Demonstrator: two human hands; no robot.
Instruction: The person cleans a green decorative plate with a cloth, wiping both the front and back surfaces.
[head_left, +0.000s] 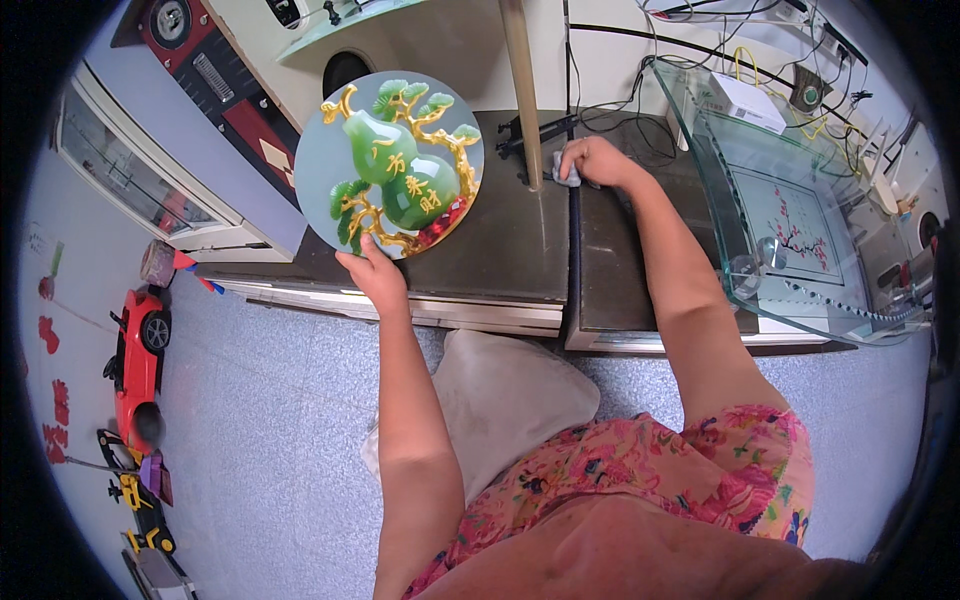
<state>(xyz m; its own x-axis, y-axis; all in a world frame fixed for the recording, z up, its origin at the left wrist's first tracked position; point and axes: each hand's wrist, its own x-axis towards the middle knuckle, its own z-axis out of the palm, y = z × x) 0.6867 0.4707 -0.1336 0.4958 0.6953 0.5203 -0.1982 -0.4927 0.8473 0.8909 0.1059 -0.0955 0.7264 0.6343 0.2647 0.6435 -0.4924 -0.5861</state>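
My left hand (376, 276) grips the lower edge of a round decorative plate (315, 165), raised over the left part of a dark cabinet top (480, 262). A green gourd with gold branches and gold characters decorates the plate. My right hand (600, 161) is closed on a crumpled pale cloth (566, 171), which rests on the cabinet top by the seam between its two sections. Just left of the cloth stands a tan upright pole (523, 97). A black stand (536, 136) lies behind the pole.
A glass shelf unit (697, 180) with a white box (746, 103) on it stands at the right. Loose black cables (637, 124) trail over the back of the cabinet. A grey cushion (510, 397) lies on the floor before me. A red toy car (137, 360) is at the far left.
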